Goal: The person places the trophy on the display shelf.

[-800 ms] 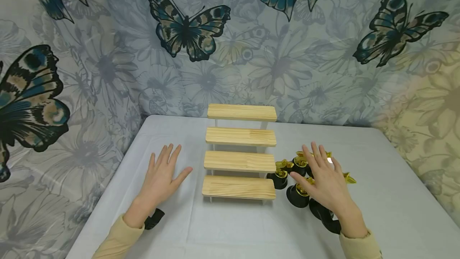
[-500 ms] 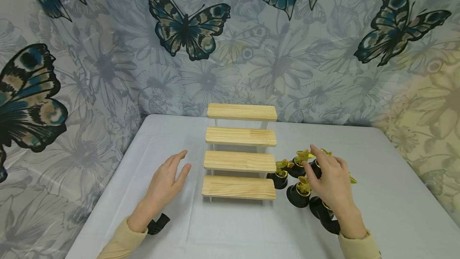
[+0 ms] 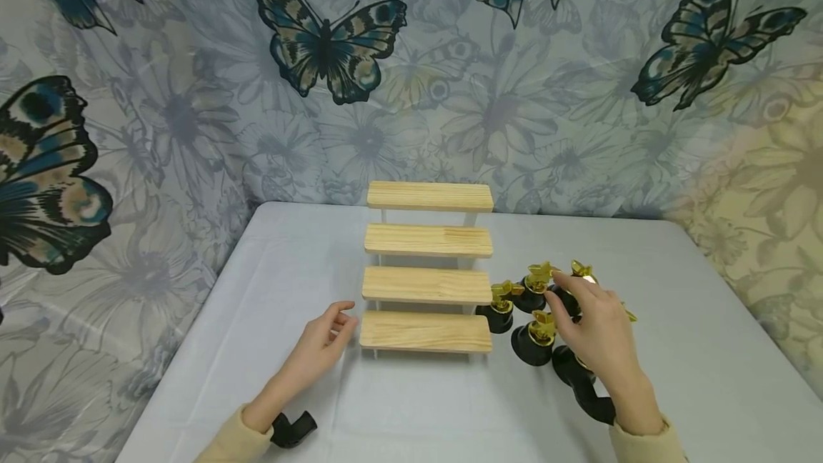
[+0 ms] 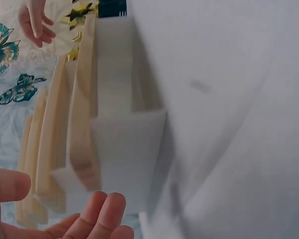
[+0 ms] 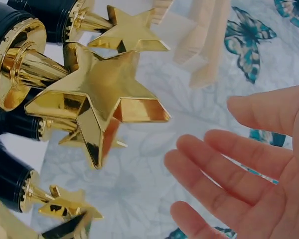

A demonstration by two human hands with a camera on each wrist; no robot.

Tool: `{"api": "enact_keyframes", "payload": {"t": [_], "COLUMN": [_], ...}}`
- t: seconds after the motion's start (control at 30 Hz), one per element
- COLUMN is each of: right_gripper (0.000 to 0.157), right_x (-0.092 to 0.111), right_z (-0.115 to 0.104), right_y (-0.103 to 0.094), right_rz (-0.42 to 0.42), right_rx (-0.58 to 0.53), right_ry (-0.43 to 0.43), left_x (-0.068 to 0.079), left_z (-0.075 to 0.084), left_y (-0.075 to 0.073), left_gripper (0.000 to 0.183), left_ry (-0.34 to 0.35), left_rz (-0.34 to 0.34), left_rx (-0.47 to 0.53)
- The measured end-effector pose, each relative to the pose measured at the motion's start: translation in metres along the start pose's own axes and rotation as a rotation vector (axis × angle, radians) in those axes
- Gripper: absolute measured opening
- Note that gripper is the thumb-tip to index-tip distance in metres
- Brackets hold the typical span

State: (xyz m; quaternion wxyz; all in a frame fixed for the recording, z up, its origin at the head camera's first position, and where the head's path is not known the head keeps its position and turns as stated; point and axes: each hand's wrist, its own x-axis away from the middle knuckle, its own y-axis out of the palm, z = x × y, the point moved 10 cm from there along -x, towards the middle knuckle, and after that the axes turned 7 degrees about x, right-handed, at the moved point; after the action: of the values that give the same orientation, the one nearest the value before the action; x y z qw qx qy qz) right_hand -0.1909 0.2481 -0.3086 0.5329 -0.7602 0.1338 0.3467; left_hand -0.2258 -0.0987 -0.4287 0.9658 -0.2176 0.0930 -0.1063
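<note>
A four-tier stand with pale wooden shelves (image 3: 427,284) and white supports is at the middle of the table. Beside its lower left end is my left hand (image 3: 319,344), fingers loosely bent. In the left wrist view, its fingertips (image 4: 112,206) come close to the lowest shelf's end, and I cannot tell whether they touch. Right of the stand are several gold star trophies (image 3: 533,341) on black bases. My right hand (image 3: 598,324) hovers over them with relaxed fingers and hides some. The right wrist view has a gold star (image 5: 102,84) apart from those fingers, with nothing held.
A white cloth covers the table (image 3: 411,406). Patterned butterfly fabric (image 3: 501,113) hangs behind and at both sides. Black straps (image 3: 293,429) are at both wrists.
My left hand moves right and down towards the stand's lower shelf, its spread fingers bending. My right hand's spread fingers draw together and bend above the trophies. The head view shifts slightly.
</note>
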Motion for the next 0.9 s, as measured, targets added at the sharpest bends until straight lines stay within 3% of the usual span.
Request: {"api": "enact_keyframes", "payload": {"t": [0.33,0.57,0.9], "right_gripper": [0.029,0.029,0.036], "right_x": [0.019,0.035,0.053], "right_z": [0.011,0.027,0.037], "right_y": [-0.021,-0.031,-0.027], "right_rz": [-0.078,-0.128,-0.240], "right_rx": [0.043,0.081,0.092], "right_ry": [0.048,0.126,0.190], "left_x": [0.006,0.004,-0.001], "left_z": [-0.014,-0.023,-0.022], "left_y": [0.027,0.030,0.036], "left_gripper": [0.045,0.052,0.045], "left_ry": [-0.057,-0.090,-0.094], "left_rz": [-0.075,-0.053,-0.047], "left_rx": [0.114,0.167,0.357]}}
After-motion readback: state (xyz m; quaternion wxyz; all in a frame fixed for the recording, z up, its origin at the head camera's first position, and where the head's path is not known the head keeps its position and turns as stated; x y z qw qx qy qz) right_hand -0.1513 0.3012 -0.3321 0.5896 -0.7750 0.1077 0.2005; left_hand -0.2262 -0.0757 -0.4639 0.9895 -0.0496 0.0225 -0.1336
